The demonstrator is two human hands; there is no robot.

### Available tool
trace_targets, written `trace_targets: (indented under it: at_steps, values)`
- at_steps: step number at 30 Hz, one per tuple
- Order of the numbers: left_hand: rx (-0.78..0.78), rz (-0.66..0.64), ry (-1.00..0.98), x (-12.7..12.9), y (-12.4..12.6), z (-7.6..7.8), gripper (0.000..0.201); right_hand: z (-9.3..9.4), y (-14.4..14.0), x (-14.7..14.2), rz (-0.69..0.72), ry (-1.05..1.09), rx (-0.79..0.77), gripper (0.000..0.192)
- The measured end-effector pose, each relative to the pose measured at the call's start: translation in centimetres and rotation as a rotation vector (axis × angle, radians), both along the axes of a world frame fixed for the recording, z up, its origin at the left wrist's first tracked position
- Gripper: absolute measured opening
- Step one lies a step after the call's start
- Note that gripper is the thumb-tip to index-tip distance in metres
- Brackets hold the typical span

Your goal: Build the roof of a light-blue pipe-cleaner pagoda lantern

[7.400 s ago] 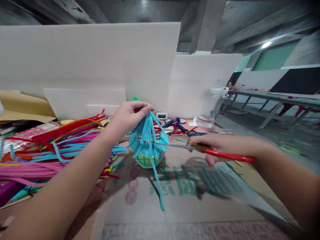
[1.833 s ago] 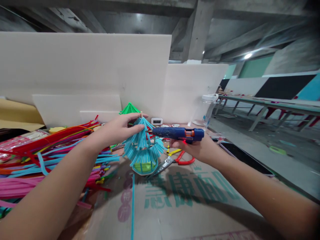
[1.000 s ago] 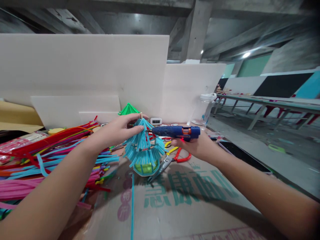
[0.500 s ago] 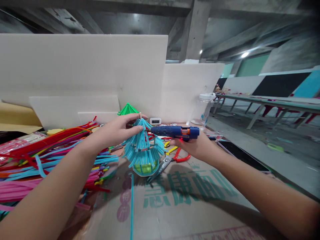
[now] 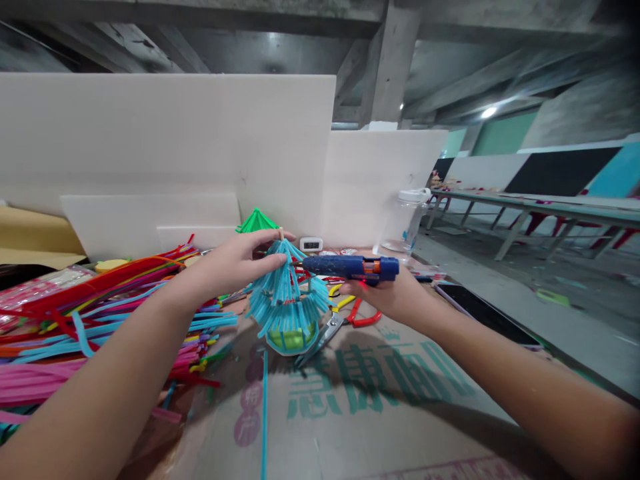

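Observation:
A tiered blue pagoda model [image 5: 289, 300], made of pipe cleaners with a pale green base, stands on the cardboard. My left hand [image 5: 245, 260] is closed around its top tier, thumb in front and fingers behind. In my right hand [image 5: 387, 293] is a dark blue glue gun [image 5: 350, 268], held level. Its nozzle points left and meets or nearly meets the upper tier's right side; I cannot tell whether they touch. Scissors [image 5: 327, 333] with red handles lie just right of the model's base. Behind my left hand shows a green pointed roof [image 5: 257, 220].
Coloured pipe cleaners [image 5: 115, 327] pile up at the left. One blue pipe cleaner [image 5: 265, 413] lies on the printed cardboard [image 5: 380, 427]. A small digital clock [image 5: 311, 245], a clear bottle [image 5: 404, 220] and a phone [image 5: 485, 313] stand or lie behind and right. White boards [image 5: 165, 140] close off the back.
Almost nothing differs. The glue gun's nozzle end sits very slightly lower, and the whole view has shifted a little. Both hands keep their hold.

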State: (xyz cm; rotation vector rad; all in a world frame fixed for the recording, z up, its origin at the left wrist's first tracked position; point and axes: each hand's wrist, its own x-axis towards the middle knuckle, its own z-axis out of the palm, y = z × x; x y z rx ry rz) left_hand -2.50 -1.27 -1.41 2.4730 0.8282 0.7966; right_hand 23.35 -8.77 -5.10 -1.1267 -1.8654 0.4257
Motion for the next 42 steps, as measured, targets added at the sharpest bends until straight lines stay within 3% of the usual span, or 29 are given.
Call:
trace_targets:
  at_steps: [21,28,42]
  values:
    - [-0.005,-0.012,-0.008,-0.01,0.01,0.05,0.044,0.40,-0.26,-0.40,-0.019,0.010,0.015,0.030]
    - [-0.002,0.000,-0.019,0.07,-0.10,0.02,0.045,0.51,-0.26,0.32,0.039,-0.034,-0.053,0.023]
    - [0.033,0.039,-0.031,-0.02,-0.49,0.26,0.039,0.78,-0.87,-0.15,0.065,-0.032,-0.105,0.034]
